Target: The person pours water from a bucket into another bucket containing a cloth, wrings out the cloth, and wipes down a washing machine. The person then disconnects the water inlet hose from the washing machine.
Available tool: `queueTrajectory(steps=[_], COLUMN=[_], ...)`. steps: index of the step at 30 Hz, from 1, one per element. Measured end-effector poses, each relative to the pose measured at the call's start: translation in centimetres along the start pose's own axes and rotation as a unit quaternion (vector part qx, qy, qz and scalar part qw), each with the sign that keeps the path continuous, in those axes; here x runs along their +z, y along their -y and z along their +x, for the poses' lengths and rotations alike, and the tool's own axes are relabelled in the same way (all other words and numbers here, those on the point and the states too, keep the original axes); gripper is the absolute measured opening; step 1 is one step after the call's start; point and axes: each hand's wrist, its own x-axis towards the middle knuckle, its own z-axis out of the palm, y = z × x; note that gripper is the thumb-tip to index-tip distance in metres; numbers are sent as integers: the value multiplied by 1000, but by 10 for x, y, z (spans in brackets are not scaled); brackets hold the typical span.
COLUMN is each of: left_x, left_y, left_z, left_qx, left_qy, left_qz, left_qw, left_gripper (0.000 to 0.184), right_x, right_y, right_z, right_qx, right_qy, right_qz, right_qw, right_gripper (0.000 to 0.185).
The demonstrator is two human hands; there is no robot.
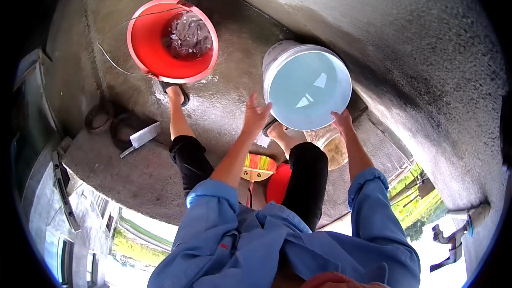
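Observation:
A white bucket (272, 58) filled high with water (306, 88) tilts toward me in the middle of the view. At its near left side is my left hand (256, 114), open with fingers spread, its fingertips close to the rim; whether they touch is hard to tell. My right hand (343, 121) grips the near right rim, with some of its fingers hidden. Further left, a red bucket (146, 37) with a thin wire handle holds a dark, wet cloth (189, 34) in water. Neither hand is near that one.
Behind my legs are a broom (258, 168) with red and yellow bristles and a red object (278, 184), partly hidden. Dark round objects (124, 128) lie at the left. A concrete wall (416, 48) rises on the right, with a tap (450, 245). The concrete floor (224, 37) is wet.

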Motion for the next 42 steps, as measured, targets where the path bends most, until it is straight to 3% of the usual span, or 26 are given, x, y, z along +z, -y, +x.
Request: queueTrajectory(steps=[1, 3, 4, 6, 10, 15, 17, 22, 24, 26, 31, 34, 37, 39, 42], left_x=[13, 18, 17, 16, 20, 9, 6, 17, 24, 23, 2, -10, -36, -49, -64], left_y=[8, 12, 8, -5, -10, -2, 9, 4, 6, 1, -22, -2, 4, -14, -20], left_z=[6, 24, 27, 30, 34, 36, 42, 33, 28, 29, 34, 42, 56, 53, 59], left_qx=[11, 83, 85, 90, 68, 86, 63, 62, 73, 56, 36, 114, 131, 47, 33], left_qy=[-14, -2, -6, 8, 16, 34, 108, 66, 19, 19, 34, -28, 34, 38, 45], left_qz=[-23, 96, 99, 254, 289, 286, 227, 285, 216, 229, 246, 248, 163, 157, 173], left_qw=[1000, 992, 991, 963, 955, 954, 966, 954, 973, 972, 968, 962, 977, 986, 983], left_gripper=[79, 78, 78, 77, 75, 72, 71, 67, 66, 66, 60, 57, 56, 56, 56], right_x=[-3, 0, 0, 2, 5, -1, -3, -5, -8, -4, 14, 21, 33, 47, 54], right_y=[-7, -10, -4, 11, 14, 8, 3, 16, 20, 23, 16, 17, 22, 30, 43], right_z=[14, 29, 30, 24, 33, 41, 48, 26, 18, 6, -26, -41, -60, -76, -91], right_qx=[-3, -68, -53, -68, -105, -102, -93, -53, -43, -32, -89, -113, -137, -154, -156], right_qy=[5, 44, 32, 24, -34, -26, -15, 25, 36, 55, 42, 21, 20, 8, -5], right_qz=[-1, 158, 188, 190, 130, 143, 171, 191, 195, 198, 259, 186, 152, 159, 139], right_qw=[1000, 984, 980, 979, 985, 984, 981, 980, 979, 978, 961, 976, 979, 975, 978], right_gripper=[36, 36, 39, 39, 41, 39, 40, 41, 44, 46, 49, 47, 45, 43, 39])
